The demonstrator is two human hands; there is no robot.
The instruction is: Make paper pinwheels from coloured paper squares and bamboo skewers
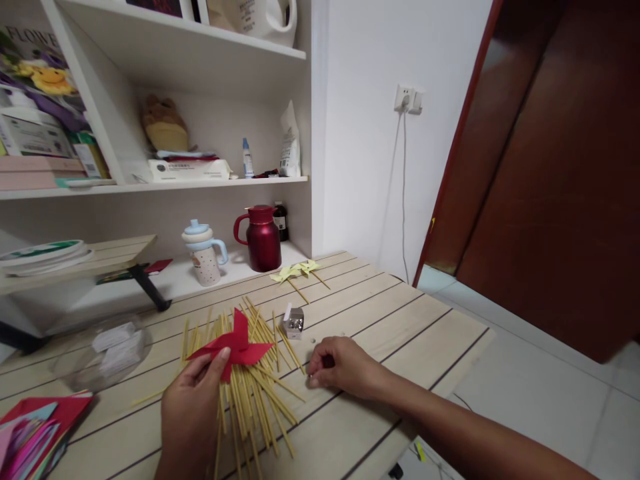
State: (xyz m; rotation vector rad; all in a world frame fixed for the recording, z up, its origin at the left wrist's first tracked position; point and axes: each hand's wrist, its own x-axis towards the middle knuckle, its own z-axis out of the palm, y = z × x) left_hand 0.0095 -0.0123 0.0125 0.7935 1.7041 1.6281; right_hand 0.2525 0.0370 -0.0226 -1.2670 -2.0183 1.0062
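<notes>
Near the counter [400, 320] edge, the left hand [193, 400] pinches a red paper pinwheel [233, 347] above scattered wooden sticks [260, 393]; the right hand [343, 367], just right of them, seems curled on something tiny, beside a small metal sharpener [293, 322]

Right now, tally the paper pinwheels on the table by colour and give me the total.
Red pinwheel, held in the left hand: 1
Yellow pinwheels, lying by the table's far edge: 2
Total: 3
</notes>
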